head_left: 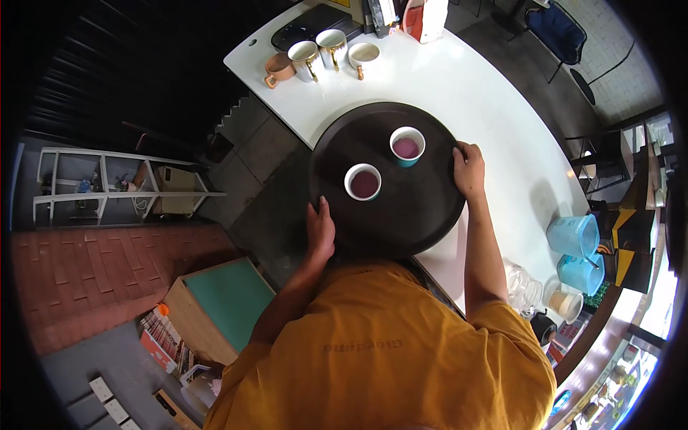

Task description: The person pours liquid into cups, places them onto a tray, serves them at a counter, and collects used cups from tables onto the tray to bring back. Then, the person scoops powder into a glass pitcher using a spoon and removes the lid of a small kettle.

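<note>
A round dark serving tray [401, 222] is held level between my two hands, partly over the white counter. My left hand [321, 228] grips its left rim, thumb on the edge and the other fingers partly out of sight. On the right rim my right hand [469, 170] is closed, its fingertips hidden under the tray. Two small cups stand upright on the tray. The nearer cup [363, 182] and the farther cup [407, 147] each have a white rim and hold a purplish drink; some teal shows on the farther one's outside.
Across the white counter [502, 107] stand several mugs [304, 61], with bags [425, 20] behind. Blue plastic containers [575, 236] and glass jars [523, 287] line the right side. A green-topped wooden cabinet [226, 304] and a shelf rack [115, 193] are at left.
</note>
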The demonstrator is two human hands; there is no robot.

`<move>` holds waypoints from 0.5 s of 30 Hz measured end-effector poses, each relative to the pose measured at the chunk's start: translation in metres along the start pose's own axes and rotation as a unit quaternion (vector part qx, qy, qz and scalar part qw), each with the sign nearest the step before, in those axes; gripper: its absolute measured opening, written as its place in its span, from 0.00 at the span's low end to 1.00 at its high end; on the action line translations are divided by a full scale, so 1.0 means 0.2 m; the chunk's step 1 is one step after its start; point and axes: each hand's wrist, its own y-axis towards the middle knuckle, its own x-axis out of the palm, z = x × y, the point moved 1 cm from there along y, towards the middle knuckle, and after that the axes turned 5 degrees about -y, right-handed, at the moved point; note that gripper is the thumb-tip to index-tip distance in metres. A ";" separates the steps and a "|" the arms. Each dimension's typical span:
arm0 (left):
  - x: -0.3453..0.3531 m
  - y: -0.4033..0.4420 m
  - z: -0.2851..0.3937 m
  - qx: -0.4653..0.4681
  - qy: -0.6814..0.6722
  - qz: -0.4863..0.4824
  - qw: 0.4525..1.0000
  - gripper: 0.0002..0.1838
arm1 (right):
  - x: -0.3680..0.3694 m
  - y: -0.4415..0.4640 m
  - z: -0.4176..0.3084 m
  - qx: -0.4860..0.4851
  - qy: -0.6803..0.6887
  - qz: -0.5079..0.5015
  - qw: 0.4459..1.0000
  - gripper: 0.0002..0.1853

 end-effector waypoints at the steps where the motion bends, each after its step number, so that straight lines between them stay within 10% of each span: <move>1: -0.04 0.00 0.03 -0.006 -0.007 0.010 1.000 0.42 | 0.01 -0.02 -0.05 0.024 0.012 -0.002 1.000 0.13; 13: -0.83 0.21 0.47 -0.031 -0.039 0.164 0.985 0.39 | 0.55 -0.21 -0.84 0.069 0.101 -0.035 0.992 0.15; 15: -1.08 0.31 0.53 -0.029 -0.040 0.157 0.986 0.33 | 0.62 -0.24 -1.12 0.196 0.189 -0.104 0.957 0.14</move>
